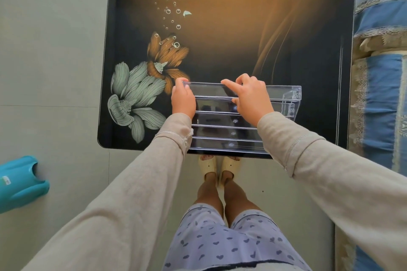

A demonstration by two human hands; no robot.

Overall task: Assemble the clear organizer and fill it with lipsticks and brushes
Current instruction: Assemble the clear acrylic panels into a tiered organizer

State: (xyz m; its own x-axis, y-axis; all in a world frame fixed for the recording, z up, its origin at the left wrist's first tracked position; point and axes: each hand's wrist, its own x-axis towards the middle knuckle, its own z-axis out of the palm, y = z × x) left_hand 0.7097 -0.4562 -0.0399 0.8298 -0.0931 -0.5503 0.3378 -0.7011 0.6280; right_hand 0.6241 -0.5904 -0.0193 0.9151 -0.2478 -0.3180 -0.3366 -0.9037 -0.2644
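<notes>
- The clear organizer [279, 92] sits on the dark flowered worktop [220, 50], at its near edge toward the right corner, with its stepped tiers rising away from me.
- My left hand [183, 99] grips the left end of the top tier, fingers curled over the back rim.
- My right hand [251, 99] holds the same tier near its middle, index finger stretched along the rim and thumb on the tier below.
- A teal plastic thing [19, 180] lies on the floor [55, 72], left of the worktop.
</notes>
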